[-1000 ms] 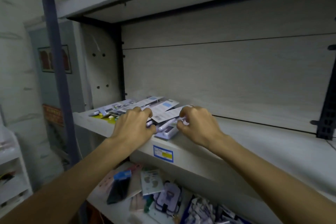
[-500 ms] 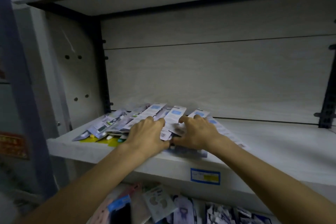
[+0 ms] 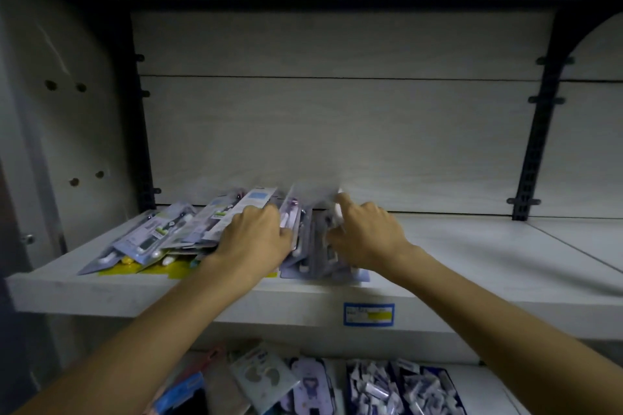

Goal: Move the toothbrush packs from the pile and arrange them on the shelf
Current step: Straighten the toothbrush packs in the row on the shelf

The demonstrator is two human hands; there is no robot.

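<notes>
Raised toothbrush packs [image 3: 315, 199] blur; hands hide packs beneath.

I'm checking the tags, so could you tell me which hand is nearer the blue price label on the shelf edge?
The right hand: it is above the blue price label, almost directly. The left hand is farther left, on the toothbrush packs.

It is dim here, and the light falls softly on the back wall [image 3: 337, 145] of my shelf [image 3: 472, 256]. The corners look dark. The straight posts bend near the edges. The packs [image 3: 303, 209] by my fingers look smeared and blurry.
</notes>
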